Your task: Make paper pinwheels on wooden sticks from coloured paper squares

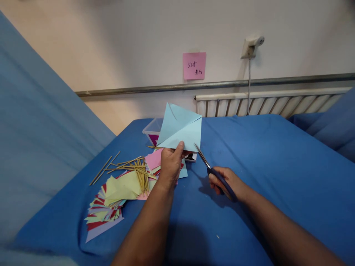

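Folded light-blue paper (180, 129) is pinched at its lower edge by the left hand (170, 164), held upright above the blue-covered worktop (263, 166). The right hand (226, 183) is closed around scissors (213, 171), blades just right of the paper. Coloured paper sheets (111, 199) and wooden sticks (133, 168) lie left.

Soft even light, faint arm shadows, edges warped, slightly blurry.

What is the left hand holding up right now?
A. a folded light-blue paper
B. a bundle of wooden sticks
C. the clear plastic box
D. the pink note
A: the left hand pinches the folded light-blue paper by its lower edge, while the right hand brings the scissors to it.
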Tool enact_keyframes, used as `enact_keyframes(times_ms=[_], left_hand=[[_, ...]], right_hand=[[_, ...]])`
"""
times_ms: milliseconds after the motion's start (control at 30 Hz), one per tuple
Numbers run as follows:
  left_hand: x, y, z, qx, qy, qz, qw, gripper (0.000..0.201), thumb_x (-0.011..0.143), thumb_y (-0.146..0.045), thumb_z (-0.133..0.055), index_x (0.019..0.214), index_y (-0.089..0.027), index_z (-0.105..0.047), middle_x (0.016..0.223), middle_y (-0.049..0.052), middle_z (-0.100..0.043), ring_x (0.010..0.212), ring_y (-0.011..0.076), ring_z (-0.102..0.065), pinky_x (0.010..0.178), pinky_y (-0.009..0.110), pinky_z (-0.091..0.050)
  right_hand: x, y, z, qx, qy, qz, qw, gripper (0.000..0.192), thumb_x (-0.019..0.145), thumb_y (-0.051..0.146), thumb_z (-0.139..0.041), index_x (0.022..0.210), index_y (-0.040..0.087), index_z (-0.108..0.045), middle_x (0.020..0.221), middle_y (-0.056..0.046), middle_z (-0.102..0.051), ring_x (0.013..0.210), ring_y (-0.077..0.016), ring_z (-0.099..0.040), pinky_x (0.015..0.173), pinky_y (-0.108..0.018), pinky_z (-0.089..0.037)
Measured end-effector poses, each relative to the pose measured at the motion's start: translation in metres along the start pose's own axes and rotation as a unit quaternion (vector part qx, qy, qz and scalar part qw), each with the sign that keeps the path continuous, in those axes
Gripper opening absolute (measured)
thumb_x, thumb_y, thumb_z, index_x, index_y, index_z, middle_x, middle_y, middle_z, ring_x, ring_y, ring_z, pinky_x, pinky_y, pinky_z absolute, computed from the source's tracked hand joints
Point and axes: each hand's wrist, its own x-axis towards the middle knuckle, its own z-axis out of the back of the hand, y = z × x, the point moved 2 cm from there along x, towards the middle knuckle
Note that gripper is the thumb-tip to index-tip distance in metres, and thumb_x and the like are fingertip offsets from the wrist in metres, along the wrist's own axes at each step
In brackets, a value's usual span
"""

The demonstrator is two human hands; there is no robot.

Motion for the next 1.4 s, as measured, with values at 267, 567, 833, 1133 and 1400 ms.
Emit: enact_keyframes(times_ms=[267,567,833,1133,1400], left_hand=[[0.0003,0.0003,0.0031,0.004,0.004,0.005,1.000,0.045,0.072,-0.035,-0.073,0.111,-0.015,-0.063,0.106,0.011,-0.070,0.091,0.0251,-0.067,0.080,0.040,-0.054],[0.0012,0.0019,0.0044,0.010,0.000,0.005,1.000,0.045,0.071,-0.035,-0.073,0.110,-0.014,-0.064,0.107,0.012,-0.069,0.089,0.0242,-0.067,0.078,0.039,-0.055],[0.0020,0.0025,0.0036,0.006,0.002,0.009,1.000,0.049,0.069,-0.036,-0.075,0.111,-0.013,-0.063,0.106,0.012,-0.069,0.088,0.0253,-0.067,0.078,0.040,-0.055],[0.0019,0.0026,0.0038,0.008,0.003,0.009,1.000,0.048,0.070,-0.037,-0.075,0.110,-0.013,-0.063,0.110,0.013,-0.068,0.089,0.0258,-0.067,0.079,0.040,-0.054],[0.0024,0.0030,0.0047,0.007,0.005,0.005,1.000,0.048,0.070,-0.036,-0.074,0.112,-0.014,-0.062,0.109,0.012,-0.069,0.091,0.0257,-0.067,0.078,0.039,-0.055]], right_hand=[[-0.0008,-0.0002,0.0012,-0.018,0.005,-0.003,1.000,0.033,0.084,0.049,-0.054,0.071,0.018,-0.052,0.051,0.003,-0.052,0.043,-0.0092,-0.048,0.041,-0.021,-0.034],[0.0010,-0.0052,0.0005,-0.006,0.024,0.016,1.000,0.039,0.085,0.054,-0.051,0.072,0.017,-0.052,0.056,0.001,-0.056,0.047,-0.0102,-0.052,0.045,-0.022,-0.039],[-0.0001,-0.0012,0.0010,-0.026,0.019,0.017,0.999,0.038,0.087,0.051,-0.050,0.071,0.017,-0.054,0.054,0.002,-0.054,0.047,-0.0096,-0.051,0.048,-0.022,-0.039],[-0.0001,0.0007,-0.0001,-0.023,0.012,0.002,1.000,0.036,0.085,0.050,-0.052,0.069,0.017,-0.051,0.052,0.003,-0.052,0.045,-0.0089,-0.049,0.045,-0.022,-0.036],[-0.0003,0.0002,-0.0001,-0.014,0.011,-0.003,1.000,0.036,0.085,0.050,-0.053,0.070,0.017,-0.051,0.052,0.002,-0.053,0.044,-0.0092,-0.050,0.043,-0.022,-0.036]])
